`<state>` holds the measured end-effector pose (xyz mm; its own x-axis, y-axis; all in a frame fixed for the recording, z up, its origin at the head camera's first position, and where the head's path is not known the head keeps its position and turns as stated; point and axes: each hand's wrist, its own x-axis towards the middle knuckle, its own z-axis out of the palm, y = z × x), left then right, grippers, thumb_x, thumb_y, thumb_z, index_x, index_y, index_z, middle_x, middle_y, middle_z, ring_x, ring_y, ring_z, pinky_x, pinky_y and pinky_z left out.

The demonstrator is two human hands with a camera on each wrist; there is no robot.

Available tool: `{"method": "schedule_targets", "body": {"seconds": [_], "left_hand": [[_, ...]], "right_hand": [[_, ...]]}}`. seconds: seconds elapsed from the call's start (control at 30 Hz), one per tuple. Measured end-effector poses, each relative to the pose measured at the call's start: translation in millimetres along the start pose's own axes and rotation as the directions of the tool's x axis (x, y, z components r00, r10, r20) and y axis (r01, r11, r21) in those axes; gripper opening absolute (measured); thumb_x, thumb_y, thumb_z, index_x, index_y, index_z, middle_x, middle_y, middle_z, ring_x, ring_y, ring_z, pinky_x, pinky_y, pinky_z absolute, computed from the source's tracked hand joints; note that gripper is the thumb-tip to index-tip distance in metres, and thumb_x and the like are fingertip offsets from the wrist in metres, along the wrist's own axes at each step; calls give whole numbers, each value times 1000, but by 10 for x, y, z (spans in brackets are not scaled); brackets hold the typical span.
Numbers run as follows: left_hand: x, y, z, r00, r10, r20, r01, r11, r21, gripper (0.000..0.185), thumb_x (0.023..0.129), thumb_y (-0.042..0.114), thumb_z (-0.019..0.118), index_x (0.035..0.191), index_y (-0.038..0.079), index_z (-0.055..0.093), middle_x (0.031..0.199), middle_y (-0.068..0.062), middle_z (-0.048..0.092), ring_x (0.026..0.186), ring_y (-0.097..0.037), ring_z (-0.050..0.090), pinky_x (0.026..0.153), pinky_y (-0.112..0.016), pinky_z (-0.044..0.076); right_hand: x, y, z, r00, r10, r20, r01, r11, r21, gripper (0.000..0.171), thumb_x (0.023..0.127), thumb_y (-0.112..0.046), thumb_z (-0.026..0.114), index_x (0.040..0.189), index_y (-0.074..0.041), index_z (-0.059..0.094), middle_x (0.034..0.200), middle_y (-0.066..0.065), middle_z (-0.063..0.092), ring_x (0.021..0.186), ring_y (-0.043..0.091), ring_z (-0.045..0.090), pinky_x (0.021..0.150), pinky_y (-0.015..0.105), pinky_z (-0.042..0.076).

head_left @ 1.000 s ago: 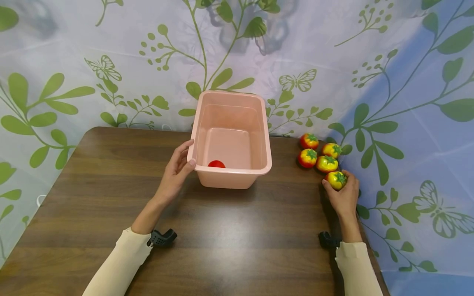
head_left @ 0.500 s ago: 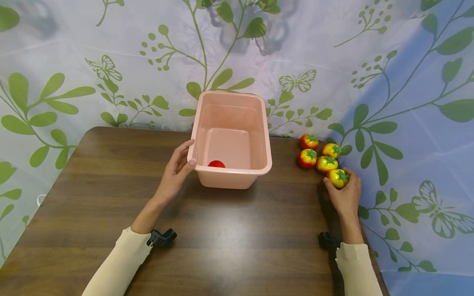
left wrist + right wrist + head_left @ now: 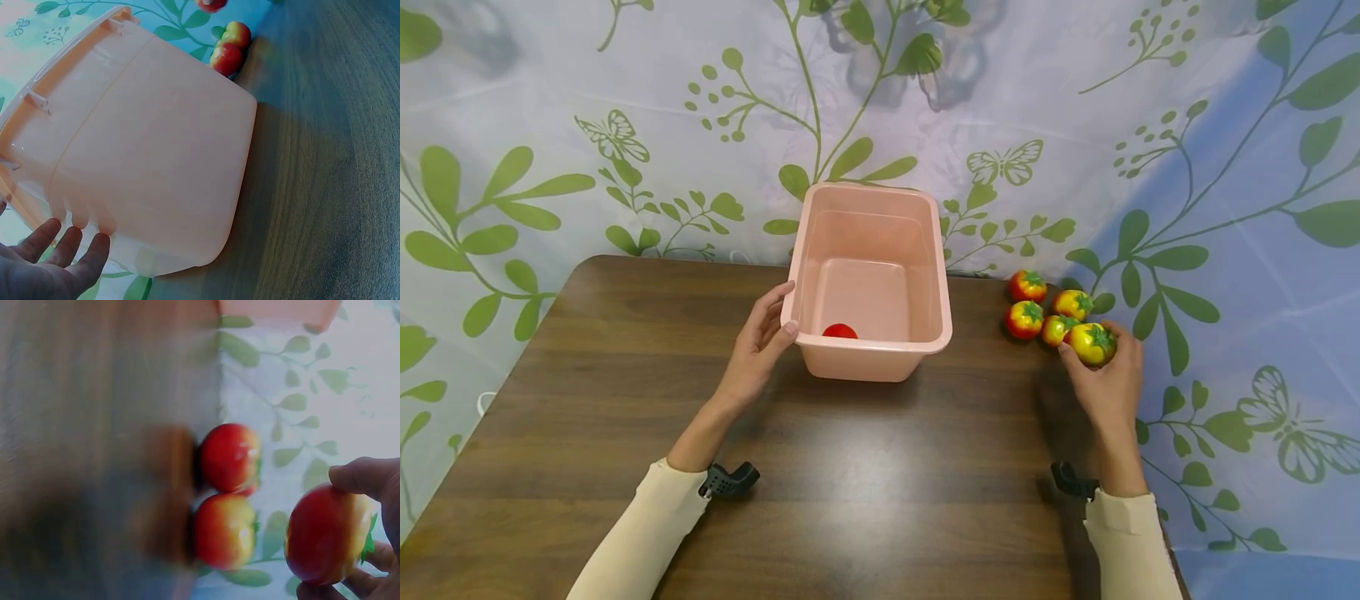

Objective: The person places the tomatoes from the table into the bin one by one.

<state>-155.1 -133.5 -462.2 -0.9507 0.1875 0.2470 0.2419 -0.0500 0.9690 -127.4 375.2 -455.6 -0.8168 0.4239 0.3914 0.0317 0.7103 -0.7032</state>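
A pink plastic tub (image 3: 880,362) stands on the table with a red round thing (image 3: 840,332), mostly hidden by its front wall, inside. My left hand (image 3: 756,337) holds the tub's near left corner, thumb at the rim; in the left wrist view, fingertips (image 3: 97,247) touch the outer wall. Over at the right, my right hand (image 3: 1108,379) grips a toy tomato (image 3: 1092,344), red and yellow with green leaves. The right wrist view shows this tomato (image 3: 325,534) between thumb and fingers, off the table. Beside it several similar tomatoes (image 3: 1023,320) sit grouped, one partly covered.
The brown wooden table (image 3: 865,475) ends at a leaf-patterned cloth (image 3: 662,167) behind and on the right. The tomatoes lie close to that back right corner. A black wrist mount (image 3: 730,481) is strapped to each forearm.
My right hand has lifted the nearest tomato and shifted it slightly right and up in the view, now overlapping the one behind. The left hand and tub have stayed put.
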Motion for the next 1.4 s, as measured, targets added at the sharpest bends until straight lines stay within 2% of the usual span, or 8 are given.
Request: {"method": "schedule_targets", "body": {"seconds": [0.2, 0.3, 0.7, 0.97, 1.07, 1.2, 1.4], "left_hand": [[3, -7, 2, 1000, 5, 1, -5, 1000, -1, 60, 111, 11, 55, 167, 26, 38, 167, -19, 43, 153, -45, 45, 112, -17, 49], [2, -8, 2, 1000, 7, 2, -7, 1000, -11, 60, 111, 11, 55, 167, 25, 38, 167, -22, 42, 153, -48, 44, 112, -16, 49], [-6, 8, 2, 1000, 0, 1, 0, 1000, -19, 60, 111, 11, 55, 167, 25, 38, 167, -21, 42, 153, -47, 44, 111, -17, 50], [-8, 0, 8, 1000, 4, -2, -4, 1000, -26, 60, 111, 10, 55, 167, 25, 38, 167, -20, 43, 153, -46, 45, 111, -17, 50], [-14, -9, 9, 1000, 4, -6, -4, 1000, -29, 60, 110, 10, 55, 166, 25, 38, 166, -21, 43, 152, -47, 45, 111, -17, 51], [-17, -21, 7, 1000, 5, -7, -5, 999, -33, 60, 110, 10, 55, 167, 25, 38, 166, -23, 43, 151, -50, 44, 110, -17, 51], [-5, -29, 8, 1000, 9, -4, -10, 999, -36, 60, 110, 9, 55, 166, 25, 39, 166, -22, 43, 151, -48, 45, 111, -18, 51]], "right_hand": [[33, -168, -66, 1000, -21, -6, 22, 1000, 3, 72, 86, -22, 87, 149, -5, 56, 143, 26, 57, 132, 39, 52, 109, 51, 38], [28, -224, -82, 999, -39, -8, 39, 999, -2, 72, 86, -22, 87, 149, -6, 57, 144, 26, 57, 134, 41, 52, 109, 53, 38], [8, -319, -84, 998, -66, -2, 66, 998, 0, 70, 86, -23, 86, 146, -3, 57, 141, 30, 58, 131, 45, 52, 105, 57, 39], [-30, -427, -41, 993, -116, 11, 116, 993, -23, 69, 86, -25, 86, 145, -2, 59, 136, 28, 61, 111, 38, 54, 88, 35, 34], [-46, -486, -14, 990, -139, 24, 140, 990, -8, 71, 86, -25, 87, 146, -2, 58, 136, 29, 61, 112, 40, 55, 91, 41, 36], [-82, -565, 22, 988, -151, 44, 150, 989, 11, 72, 86, -26, 88, 147, -3, 59, 138, 29, 61, 121, 44, 56, 98, 54, 39], [-128, -701, 85, 984, -166, 60, 165, 986, 28, 70, 85, -27, 89, 145, -3, 61, 141, 27, 61, 126, 43, 57, 101, 57, 44]]}}
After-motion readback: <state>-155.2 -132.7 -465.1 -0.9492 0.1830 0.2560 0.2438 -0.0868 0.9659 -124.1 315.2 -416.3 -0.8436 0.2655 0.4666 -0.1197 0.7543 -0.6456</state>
